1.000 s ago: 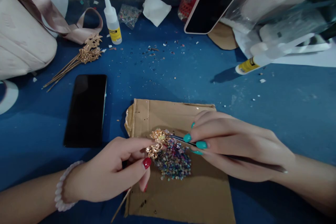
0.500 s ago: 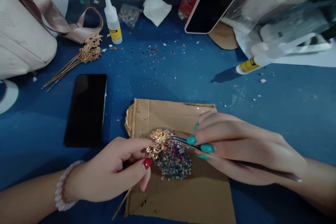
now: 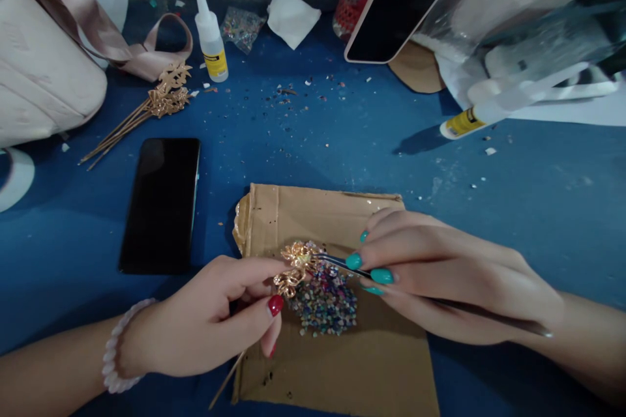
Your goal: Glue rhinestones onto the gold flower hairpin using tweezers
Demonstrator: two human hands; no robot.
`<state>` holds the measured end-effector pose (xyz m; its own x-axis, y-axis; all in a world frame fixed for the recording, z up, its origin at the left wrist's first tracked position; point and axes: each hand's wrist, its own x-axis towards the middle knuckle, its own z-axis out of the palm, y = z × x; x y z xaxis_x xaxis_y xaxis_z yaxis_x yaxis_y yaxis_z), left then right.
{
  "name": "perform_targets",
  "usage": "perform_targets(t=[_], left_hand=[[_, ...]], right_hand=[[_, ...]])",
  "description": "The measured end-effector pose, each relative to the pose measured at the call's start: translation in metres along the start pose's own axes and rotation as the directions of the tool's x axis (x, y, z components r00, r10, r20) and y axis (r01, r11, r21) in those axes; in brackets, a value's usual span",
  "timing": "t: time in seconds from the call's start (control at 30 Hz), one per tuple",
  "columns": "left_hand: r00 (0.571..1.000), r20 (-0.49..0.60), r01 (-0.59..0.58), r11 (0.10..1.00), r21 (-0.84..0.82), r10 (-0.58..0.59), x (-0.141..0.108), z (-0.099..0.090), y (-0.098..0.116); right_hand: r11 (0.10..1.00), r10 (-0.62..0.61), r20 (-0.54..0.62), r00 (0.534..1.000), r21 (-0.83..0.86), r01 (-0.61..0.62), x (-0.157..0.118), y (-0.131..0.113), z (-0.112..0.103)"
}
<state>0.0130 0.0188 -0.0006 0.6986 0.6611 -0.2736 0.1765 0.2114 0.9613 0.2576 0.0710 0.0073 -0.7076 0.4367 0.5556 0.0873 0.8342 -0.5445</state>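
Observation:
Between the thumb and fingers of my left hand (image 3: 220, 313) is a gold flower hairpin (image 3: 289, 282), its thin stem slanting down to the lower left. My right hand (image 3: 450, 277) is closed around a pair of dark metal tweezers (image 3: 337, 262). The tweezers' tips meet the centre of the upper gold flower; whether they pinch a small stone there I cannot make out. Just beneath the flowers lies a heap of tiny multicoloured rhinestones (image 3: 327, 303), on a flat piece of brown cardboard (image 3: 372, 365).
Left of the cardboard lies a black phone (image 3: 159, 205), with more gold hairpins (image 3: 166, 98) behind it. One glue bottle (image 3: 211, 39) stands at the back; another glue bottle (image 3: 464, 122) leans at the right. A bag of beads (image 3: 242, 29) and a white paper scrap (image 3: 293, 16) lie behind.
My right hand and the tweezers have shifted slightly to the left. The hairpin in my left hand has barely moved.

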Motion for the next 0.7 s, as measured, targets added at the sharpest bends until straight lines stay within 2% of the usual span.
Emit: perform_targets(t=[0.43, 0.7], left_hand=[[1.0, 0.003, 0.012, 1.0, 0.003, -0.012, 0.0002, 0.0003, -0.001], [1.0, -0.008, -0.019, 1.0, 0.021, 0.019, 0.0002, 0.0003, -0.0027]], right_hand=[[0.999, 0.006, -0.011, 1.0, 0.036, -0.006, -0.0009, -0.0003, 0.0026], [0.999, -0.001, -0.022, 1.0, 0.047, 0.002, -0.0008, 0.0005, 0.0045]])
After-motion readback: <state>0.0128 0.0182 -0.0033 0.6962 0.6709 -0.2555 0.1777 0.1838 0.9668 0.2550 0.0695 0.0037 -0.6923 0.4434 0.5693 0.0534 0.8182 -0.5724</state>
